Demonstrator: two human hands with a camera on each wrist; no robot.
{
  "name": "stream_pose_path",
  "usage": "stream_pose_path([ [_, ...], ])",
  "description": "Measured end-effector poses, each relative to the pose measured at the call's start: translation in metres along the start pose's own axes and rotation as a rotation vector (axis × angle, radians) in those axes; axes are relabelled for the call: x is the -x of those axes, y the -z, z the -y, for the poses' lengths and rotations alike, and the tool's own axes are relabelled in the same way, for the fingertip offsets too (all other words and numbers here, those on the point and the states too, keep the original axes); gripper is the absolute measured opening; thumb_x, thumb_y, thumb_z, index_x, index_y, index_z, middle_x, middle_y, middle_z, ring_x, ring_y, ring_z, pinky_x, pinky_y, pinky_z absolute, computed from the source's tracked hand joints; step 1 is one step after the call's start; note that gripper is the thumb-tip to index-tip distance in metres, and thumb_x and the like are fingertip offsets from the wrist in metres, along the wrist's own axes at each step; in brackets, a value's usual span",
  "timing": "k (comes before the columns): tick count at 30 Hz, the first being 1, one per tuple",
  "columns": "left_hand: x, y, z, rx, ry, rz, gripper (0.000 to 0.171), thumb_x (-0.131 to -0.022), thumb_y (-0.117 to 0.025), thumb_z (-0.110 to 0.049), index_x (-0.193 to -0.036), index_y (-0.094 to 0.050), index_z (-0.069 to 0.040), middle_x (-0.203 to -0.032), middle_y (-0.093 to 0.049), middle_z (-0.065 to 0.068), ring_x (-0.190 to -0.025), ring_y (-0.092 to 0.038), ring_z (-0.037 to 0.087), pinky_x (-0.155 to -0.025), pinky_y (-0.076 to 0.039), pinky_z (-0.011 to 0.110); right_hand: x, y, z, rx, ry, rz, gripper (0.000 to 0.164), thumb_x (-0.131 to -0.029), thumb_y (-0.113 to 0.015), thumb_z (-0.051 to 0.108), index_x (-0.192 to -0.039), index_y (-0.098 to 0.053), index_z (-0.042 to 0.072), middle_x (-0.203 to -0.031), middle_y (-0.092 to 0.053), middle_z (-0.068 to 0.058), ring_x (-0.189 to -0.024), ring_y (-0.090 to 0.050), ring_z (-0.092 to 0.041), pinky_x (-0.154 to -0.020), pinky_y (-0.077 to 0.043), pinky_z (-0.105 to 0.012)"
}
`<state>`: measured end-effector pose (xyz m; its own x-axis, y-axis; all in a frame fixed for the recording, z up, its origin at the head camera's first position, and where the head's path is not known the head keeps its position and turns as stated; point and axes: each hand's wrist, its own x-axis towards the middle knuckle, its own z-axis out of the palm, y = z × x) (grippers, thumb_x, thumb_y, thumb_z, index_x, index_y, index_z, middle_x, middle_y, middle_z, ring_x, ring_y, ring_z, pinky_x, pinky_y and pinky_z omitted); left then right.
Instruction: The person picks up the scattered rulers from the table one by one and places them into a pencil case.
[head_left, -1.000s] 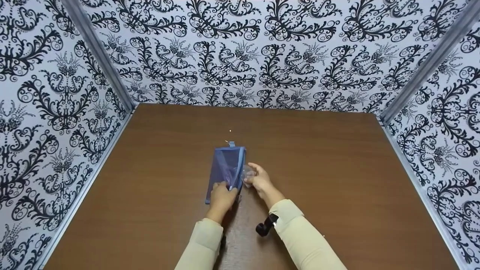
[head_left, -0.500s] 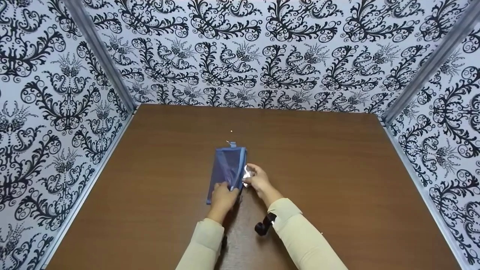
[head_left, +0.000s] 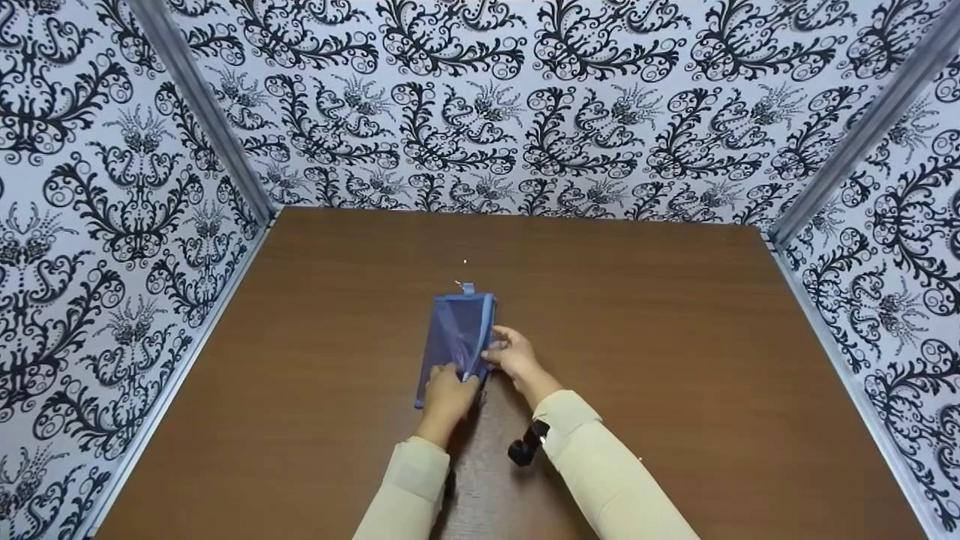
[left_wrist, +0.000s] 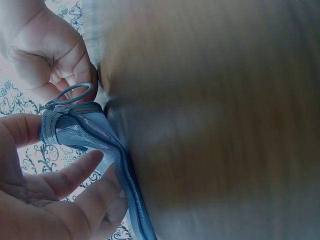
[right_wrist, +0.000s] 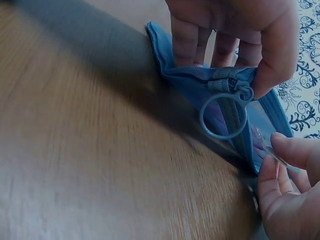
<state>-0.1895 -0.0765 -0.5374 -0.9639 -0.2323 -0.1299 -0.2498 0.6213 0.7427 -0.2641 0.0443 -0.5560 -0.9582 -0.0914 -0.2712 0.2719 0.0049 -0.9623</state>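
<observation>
A blue mesh zip pouch (head_left: 457,322) lies on the table with its long zipped side to the right. My left hand (head_left: 448,394) grips its near end, thumb on one side and fingers on the other. From that corner hangs a round ring pull (right_wrist: 223,116). The zip edge gapes in the right wrist view, and something purplish shows through the mesh. At this opening my right hand (head_left: 517,358) pinches a small clear plastic piece (right_wrist: 282,161) between thumb and fingers. Part of that piece is inside the pouch; its exact kind cannot be told.
The brown wooden table (head_left: 637,315) surrounds the pouch. Patterned walls (head_left: 487,112) stand at the back and both sides. A fabric tab (head_left: 469,288) sticks out at the pouch's far end. A black wrist device (head_left: 525,444) sits under the right sleeve.
My right hand has moved slightly left, against the pouch. The clear plastic piece, earlier showing beside the zip edge, is now largely hidden there. My left hand keeps its grip.
</observation>
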Motion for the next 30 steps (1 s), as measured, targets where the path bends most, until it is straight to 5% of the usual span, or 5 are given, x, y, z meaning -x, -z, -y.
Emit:
stream_pose_path([
  [13, 0.0003, -0.0003, 0.0005, -0.004, 0.002, 0.003, 0.047, -0.085, -0.063, -0.024, -0.120, -0.060, 0.008, -0.119, -0.053, 0.026, -0.107, -0.054, 0.046, -0.091, -0.044, 0.054, 0.0032, -0.0007, 0.0063, 0.018, -0.041, 0.009, 0.056, -0.083, -0.056, -0.011, -0.138, -0.044, -0.009, -0.086, -0.054, -0.006, -0.074, -0.055, -0.013, -0.069, -0.054, -0.029],
  [30, -0.0003, 0.0007, 0.0002, 0.024, 0.026, 0.009, 0.042, -0.084, -0.061, -0.024, -0.115, -0.063, 0.004, -0.116, -0.052, 0.023, -0.105, -0.053, 0.043, -0.088, -0.045, 0.052, -0.0001, 0.0051, 0.0036, -0.138, -0.071, 0.071, 0.052, -0.090, -0.046, -0.008, -0.140, -0.038, -0.011, -0.084, -0.055, -0.007, -0.071, -0.054, -0.013, -0.066, -0.051, -0.025],
])
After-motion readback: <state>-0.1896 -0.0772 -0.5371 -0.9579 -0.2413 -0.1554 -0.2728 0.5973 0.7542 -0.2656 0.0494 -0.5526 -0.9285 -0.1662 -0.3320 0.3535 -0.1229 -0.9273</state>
